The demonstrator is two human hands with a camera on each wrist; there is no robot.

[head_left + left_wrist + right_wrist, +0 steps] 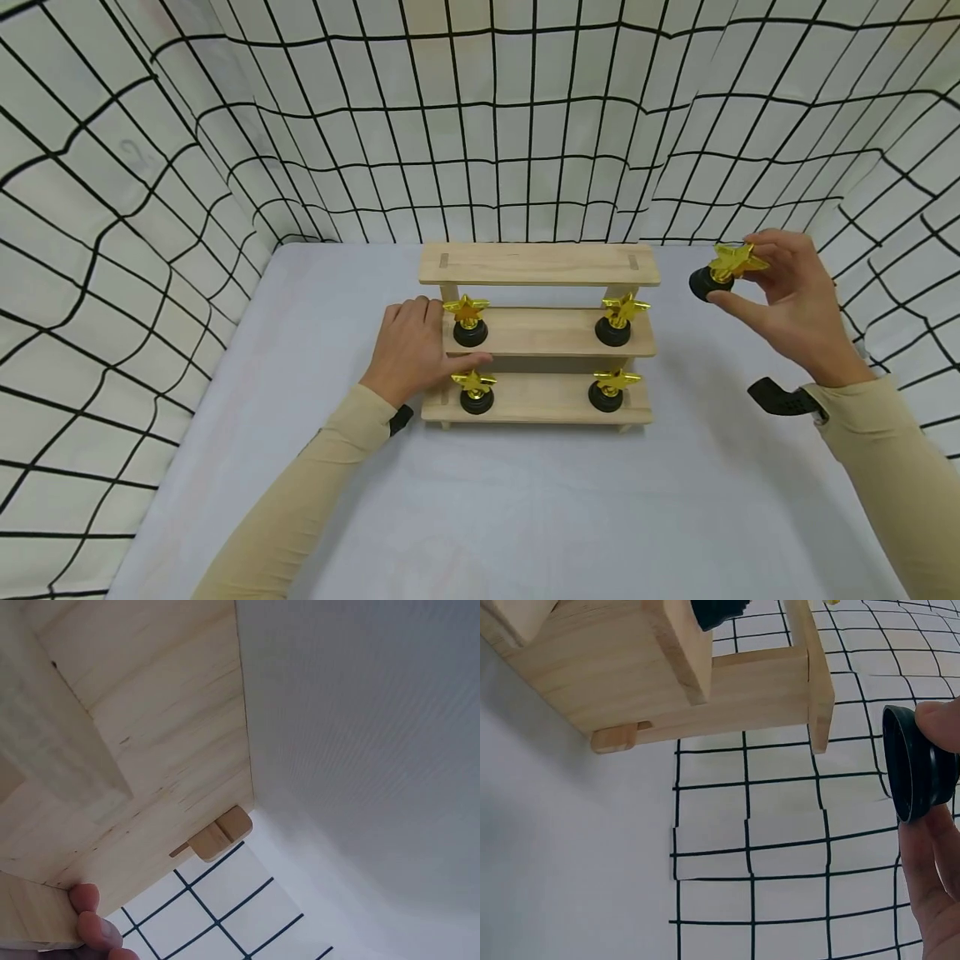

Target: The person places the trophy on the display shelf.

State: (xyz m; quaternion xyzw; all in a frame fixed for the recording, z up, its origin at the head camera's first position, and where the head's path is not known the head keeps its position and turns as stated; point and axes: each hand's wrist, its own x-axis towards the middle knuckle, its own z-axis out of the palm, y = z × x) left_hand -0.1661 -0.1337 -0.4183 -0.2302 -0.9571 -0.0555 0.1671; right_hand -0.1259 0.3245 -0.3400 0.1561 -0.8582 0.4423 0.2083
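Observation:
A three-step wooden shelf (538,265) stands on the grey table. Its middle step carries two gold star trophies (468,320) (619,318) on black bases; the lowest step carries two more (474,392) (611,389). My left hand (414,348) grips the shelf's left end, thumb on the middle step's front edge; its fingertips (94,922) show against the wood (142,750). My right hand (787,300) pinches a fifth star trophy (726,268) in the air, right of the top step. Its black base (915,761) fills the right wrist view, with the shelf (667,675) beyond.
White cloth with a black grid (480,117) walls the table on three sides. The grey tabletop (525,500) spreads in front of the shelf. A black wrist strap (783,398) shows on my right arm.

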